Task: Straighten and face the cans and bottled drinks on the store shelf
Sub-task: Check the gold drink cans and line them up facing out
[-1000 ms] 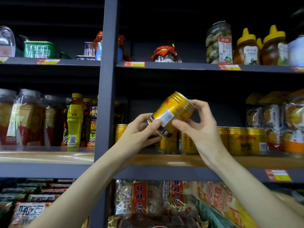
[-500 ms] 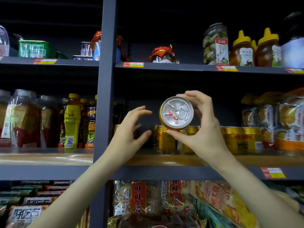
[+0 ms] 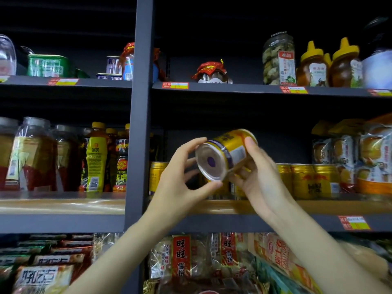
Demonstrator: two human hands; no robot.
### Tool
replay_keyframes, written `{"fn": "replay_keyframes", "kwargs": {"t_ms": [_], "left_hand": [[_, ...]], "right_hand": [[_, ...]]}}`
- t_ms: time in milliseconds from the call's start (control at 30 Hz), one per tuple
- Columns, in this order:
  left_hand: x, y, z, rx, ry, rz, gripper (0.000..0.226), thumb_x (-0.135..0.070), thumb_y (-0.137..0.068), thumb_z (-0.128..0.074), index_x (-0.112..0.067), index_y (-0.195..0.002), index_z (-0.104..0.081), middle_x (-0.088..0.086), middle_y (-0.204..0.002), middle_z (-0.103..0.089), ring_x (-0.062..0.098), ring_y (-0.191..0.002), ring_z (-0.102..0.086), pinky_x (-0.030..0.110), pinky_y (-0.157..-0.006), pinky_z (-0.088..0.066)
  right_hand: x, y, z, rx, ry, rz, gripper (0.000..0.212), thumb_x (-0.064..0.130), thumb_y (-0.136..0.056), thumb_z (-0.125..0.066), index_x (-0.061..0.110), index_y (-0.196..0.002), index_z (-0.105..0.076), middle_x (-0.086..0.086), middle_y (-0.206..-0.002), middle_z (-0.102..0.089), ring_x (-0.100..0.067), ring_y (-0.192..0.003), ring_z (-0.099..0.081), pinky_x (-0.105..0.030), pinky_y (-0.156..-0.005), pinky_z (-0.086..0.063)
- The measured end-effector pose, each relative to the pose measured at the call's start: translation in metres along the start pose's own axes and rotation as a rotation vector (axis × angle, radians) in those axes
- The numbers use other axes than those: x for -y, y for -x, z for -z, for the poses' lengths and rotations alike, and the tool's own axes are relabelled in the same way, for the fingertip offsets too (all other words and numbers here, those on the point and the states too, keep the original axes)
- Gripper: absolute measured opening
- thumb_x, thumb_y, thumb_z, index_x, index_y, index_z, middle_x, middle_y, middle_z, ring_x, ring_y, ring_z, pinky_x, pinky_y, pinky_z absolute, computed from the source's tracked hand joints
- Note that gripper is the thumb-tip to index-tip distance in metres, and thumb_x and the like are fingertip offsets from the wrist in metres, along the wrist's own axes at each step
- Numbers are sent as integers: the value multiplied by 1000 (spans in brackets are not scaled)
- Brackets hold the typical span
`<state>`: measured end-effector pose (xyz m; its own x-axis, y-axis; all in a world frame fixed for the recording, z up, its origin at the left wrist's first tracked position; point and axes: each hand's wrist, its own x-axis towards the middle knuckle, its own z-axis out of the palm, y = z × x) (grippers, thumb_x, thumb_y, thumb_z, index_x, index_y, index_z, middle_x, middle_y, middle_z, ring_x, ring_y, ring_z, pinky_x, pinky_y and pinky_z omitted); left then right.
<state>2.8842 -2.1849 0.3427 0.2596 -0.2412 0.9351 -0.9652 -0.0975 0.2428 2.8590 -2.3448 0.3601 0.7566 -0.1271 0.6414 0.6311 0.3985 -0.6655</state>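
Both hands grip one gold can (image 3: pixel 228 152) above the shelf edge (image 3: pixel 318 205): left hand (image 3: pixel 180 183) pinching its base rim, right hand (image 3: pixel 257 177) wrapping the side, seemingly checking it before facing it.

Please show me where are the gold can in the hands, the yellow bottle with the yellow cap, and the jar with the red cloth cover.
gold can (image 3: pixel 230 150): head view, on its side wall.
yellow bottle (image 3: pixel 94 158): head view, on its label.
red-covered jar (image 3: pixel 211 70): head view, on the cloth.
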Motion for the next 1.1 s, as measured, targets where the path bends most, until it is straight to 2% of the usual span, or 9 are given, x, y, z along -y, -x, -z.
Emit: {"fn": "replay_keyframes", "kwargs": {"t_ms": [100, 167, 333, 467, 533, 600, 733, 933, 1100], "left_hand": [[-10, -3, -7, -115, 29, -57, 68, -28, -69, -78, -30, -126, -42, -21, -120, -52, 4, -110, -56, 16, -81, -50], [-13, -7, -6, -140, 30, -92, 69, -28, -70, -79, -26, -129, -43, -14, -123, -52, 8, -111, -55, 17, -80, -51], [-15, -10, 0, -105, 25, -117, 67, -25, -71, -78, -23, -129, -44, -10, -125, -52, 7, -111, -54, 17, -81, -51], [-2, -10, 11, -85, -100, -53, 58, -23, -75, -74, -28, -125, -45, -14, -123, -53, -2, -113, -52, 14, -90, -46], [9, -14, 20, -100, -308, 8, 49, -17, -83, -66, -25, -128, -47, -10, -129, -51, -6, -115, -45, 5, -96, -36], [19, -21, 23, -126, -467, 115, 46, -11, -88, -58, -20, -131, -46, -5, -137, -44, -1, -123, -35, -1, -96, -25], [30, -41, 16, -131, -585, 284, 49, -6, -90, -51, -16, -137, -39, 4, -147, -34, 20, -143, -10, 30, -114, -12], [44, -45, 13, -36, -677, 557, 58, -4, -91, -46, -16, -143, -25, 7, -155, -16, 24, -144, 6, 33, -114, -2], [45, -49, 13, 99, -711, 741, 58, -6, -91, -46, -13, -144, -22, 7, -153, -17, 27, -144, -2, 42, -117, -12]], "right_hand": [[-2, 3, -5, 16, -174, -213, 36, 43, -88, -56, 15, -107, -66, -12, -100, -73, -22, -87, -71, -34, -71, -59], [0, 3, -6, 46, -258, -271, 37, 43, -89, -55, 12, -107, -65, -15, -101, -72, -25, -91, -71, -35, -74, -59], [3, -4, -7, 112, -251, -265, 39, 42, -90, -53, 10, -109, -64, -15, -100, -72, -24, -88, -71, -33, -65, -59], [12, -22, -3, 119, -132, -197, 33, 32, -85, -60, 9, -107, -62, -14, -104, -70, -27, -93, -70, -39, -70, -59], [22, -36, -4, 96, 18, -84, 31, 24, -79, -65, 7, -103, -56, -13, -104, -68, -24, -91, -71, -38, -68, -59], [27, -52, -6, 89, 344, 57, 33, 20, -77, -71, 12, -102, -51, -8, -108, -61, -19, -94, -68, -33, -69, -59], [16, -87, -17, 140, 904, 210, 41, 31, -73, -79, 20, -99, -50, 3, -103, -54, -15, -98, -58, -38, -79, -57], [-14, -127, -37, 367, 1353, 159, 44, 39, -72, -79, 20, -101, -51, 8, -96, -49, -8, -88, -49, -20, -63, -43], [-41, -137, -37, 544, 1621, -16, 44, 44, -74, -76, 19, -102, -52, 4, -99, -50, -11, -86, -49, -24, -66, -44]]}}
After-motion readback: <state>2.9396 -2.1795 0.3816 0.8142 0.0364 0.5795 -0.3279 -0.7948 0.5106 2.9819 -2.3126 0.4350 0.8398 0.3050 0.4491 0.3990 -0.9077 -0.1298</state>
